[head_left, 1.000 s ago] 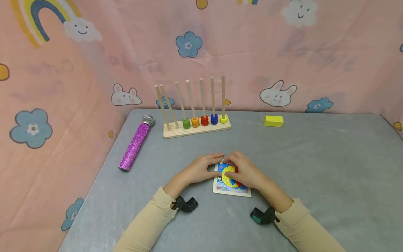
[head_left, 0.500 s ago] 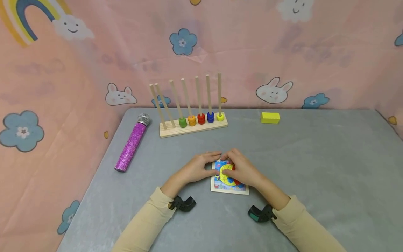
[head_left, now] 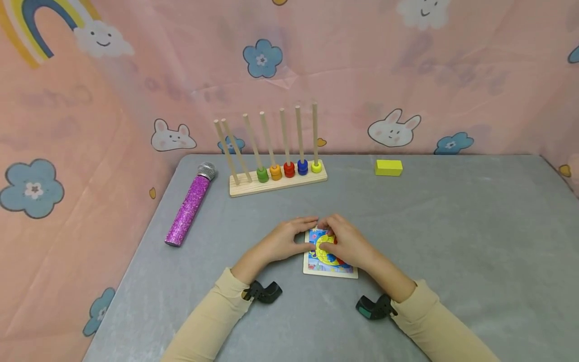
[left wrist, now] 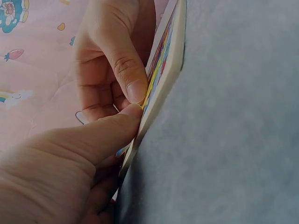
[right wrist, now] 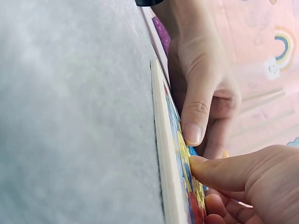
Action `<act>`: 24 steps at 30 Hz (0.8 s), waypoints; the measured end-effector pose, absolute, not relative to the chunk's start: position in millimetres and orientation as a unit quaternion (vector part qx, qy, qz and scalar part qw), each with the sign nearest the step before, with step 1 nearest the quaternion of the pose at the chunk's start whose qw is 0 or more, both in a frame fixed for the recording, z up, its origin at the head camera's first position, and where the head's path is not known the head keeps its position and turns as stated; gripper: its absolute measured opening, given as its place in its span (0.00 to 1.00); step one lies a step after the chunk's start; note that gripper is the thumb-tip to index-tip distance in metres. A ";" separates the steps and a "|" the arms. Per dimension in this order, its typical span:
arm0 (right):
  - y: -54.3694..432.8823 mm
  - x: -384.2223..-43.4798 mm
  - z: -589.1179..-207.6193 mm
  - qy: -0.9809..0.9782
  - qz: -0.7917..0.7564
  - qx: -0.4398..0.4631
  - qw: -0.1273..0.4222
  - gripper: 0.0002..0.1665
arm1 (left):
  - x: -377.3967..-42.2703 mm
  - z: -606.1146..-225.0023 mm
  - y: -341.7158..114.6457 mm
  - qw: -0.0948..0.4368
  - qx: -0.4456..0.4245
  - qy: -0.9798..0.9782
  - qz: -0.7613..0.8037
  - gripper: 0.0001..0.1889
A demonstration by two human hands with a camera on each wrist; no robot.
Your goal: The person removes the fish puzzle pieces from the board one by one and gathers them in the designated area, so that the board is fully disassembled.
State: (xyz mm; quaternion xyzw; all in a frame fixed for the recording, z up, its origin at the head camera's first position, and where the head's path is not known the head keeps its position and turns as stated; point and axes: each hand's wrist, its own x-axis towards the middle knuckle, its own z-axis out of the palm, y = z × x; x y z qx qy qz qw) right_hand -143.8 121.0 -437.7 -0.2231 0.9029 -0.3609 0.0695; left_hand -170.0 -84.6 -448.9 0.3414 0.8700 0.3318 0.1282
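A small jigsaw puzzle (head_left: 330, 269) in a pale wooden frame lies on the table; its picture is yellow, blue and red. My left hand (head_left: 286, 242) holds its upper left corner, thumb on the face and fingers along the far edge. From the other side my right hand (head_left: 350, 245) holds it, fingers curled at the top edge and thumb on the yellow part. In the left wrist view both thumbs nearly meet on the puzzle (left wrist: 161, 70). The right wrist view shows the puzzle's frame edge (right wrist: 163, 126) side-on. Whether a loose piece sits under the fingers is hidden.
A wooden counting rack (head_left: 278, 185) with upright pegs and coloured rings stands behind the hands. To the left lies a glittery purple microphone (head_left: 187, 211). One yellow block (head_left: 388, 168) is near the back edge of the grey table (head_left: 475, 241).
The head view has shifted slightly, moving the whole scene a little left. Both hands stay on the puzzle in nearly the same pose.
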 end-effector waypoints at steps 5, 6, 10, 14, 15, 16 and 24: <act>119.0 -142.6 -435.6 0.910 -0.346 -0.219 0.068 0.23 | -170.1 -448.5 -84.8 0.123 0.343 0.870 0.332 0.31; 118.4 -142.5 -435.1 0.912 -0.342 -0.218 0.067 0.22 | -170.1 -448.2 -84.8 0.123 0.342 0.870 0.332 0.31; 116.6 -142.6 -433.9 0.915 -0.339 -0.208 0.070 0.21 | -170.2 -447.3 -84.7 0.124 0.341 0.871 0.331 0.31; 115.5 -142.7 -434.0 0.914 -0.348 -0.196 0.071 0.21 | -170.6 -446.9 -84.7 0.124 0.341 0.872 0.329 0.31; 115.4 -142.6 -434.4 0.913 -0.351 -0.194 0.070 0.21 | -170.6 -446.8 -84.8 0.124 0.341 0.872 0.329 0.31; 115.3 -142.5 -434.9 0.913 -0.353 -0.192 0.069 0.21 | -170.6 -446.7 -84.8 0.124 0.341 0.872 0.329 0.31; 117.1 -141.1 -441.4 0.906 -0.377 -0.188 0.045 0.18 | -169.8 -447.3 -84.7 0.125 0.339 0.873 0.329 0.31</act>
